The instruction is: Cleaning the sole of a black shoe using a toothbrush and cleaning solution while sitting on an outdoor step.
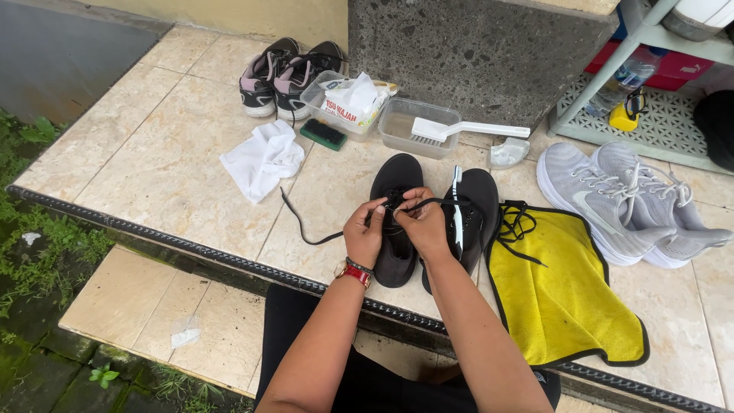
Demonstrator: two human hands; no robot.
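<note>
Two hands: the left hand [365,233] and right hand [423,224] meet over a black shoe [396,210], both pinching its black lace [306,229]; the left wrist wears a red watch.
Black shoe: on the tiled ledge [168,176], near its front edge, toe pointing away.
Lace: its free end trails left across the tiles.
Second black shoe [478,214]: just beside the first on the right, a toothbrush [456,210] lying on it.
Yellow cloth [558,291]: right of the shoes, at the front edge, loose lace on its upper corner.
Grey sneakers [627,203]: far right.
White cloth [261,159]: left, further back.
Tub with white brush [419,130]: behind the shoes.
</note>
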